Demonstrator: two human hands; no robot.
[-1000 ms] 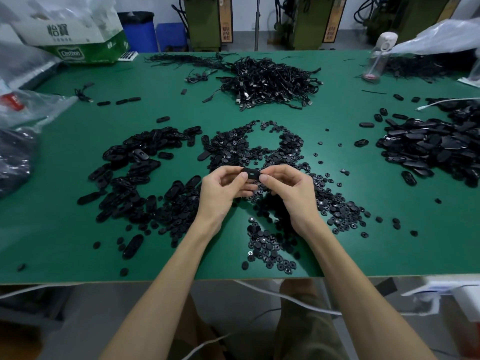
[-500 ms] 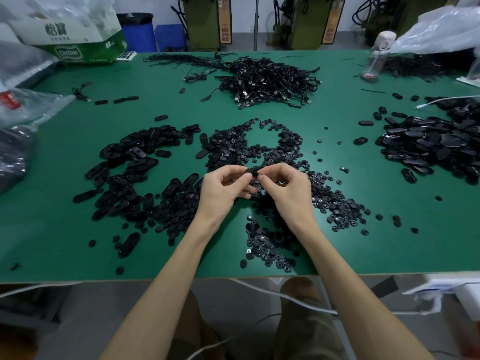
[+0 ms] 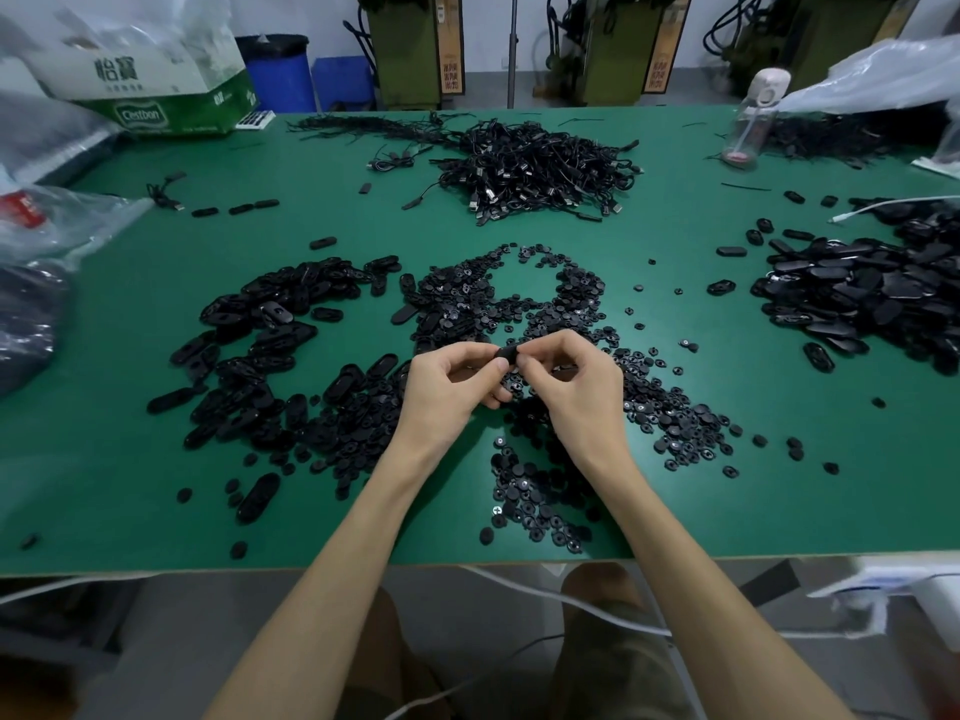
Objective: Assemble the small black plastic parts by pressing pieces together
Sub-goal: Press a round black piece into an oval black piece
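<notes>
The black part point(image 3: 506, 352) is pinched between the person's two hands, held just above the table over the near side of the round-piece heap. Only a short dark stretch shows between the fingertips; the rest is covered. That stretch runs across, from the left hand toward the right, with its right end a touch higher. So I take its long axis to lie side to side in front of the person. Which face is turned up, I cannot tell.

The left hand point(image 3: 447, 387) grips one end with its thumb tip and curled forefinger. The right hand point(image 3: 579, 392) meets it from the other side, fingers curled and thumb against the part. Both hands grasp the same piece, their thumbs nearly touching.

To my eye this is the pressing step itself, with two pieces brought together and squeezed. Whether they have seated is not something I can see. The next move, I judge, calls for a firm, square push of the thumbs so the insert goes in flat rather than cocked. Then one hand must come free to set the part aside and fetch fresh pieces.

Beneath the hands spread the small round pieces point(image 3: 524, 304), and just to the left lie the oval shells point(image 3: 270, 335). Well off to the right is another heap of oval parts point(image 3: 857, 293). A tangle of cables point(image 3: 540, 163) sits at the back of the green table point(image 3: 130, 459), with a cardboard box point(image 3: 156, 96) in the far left corner.
</notes>
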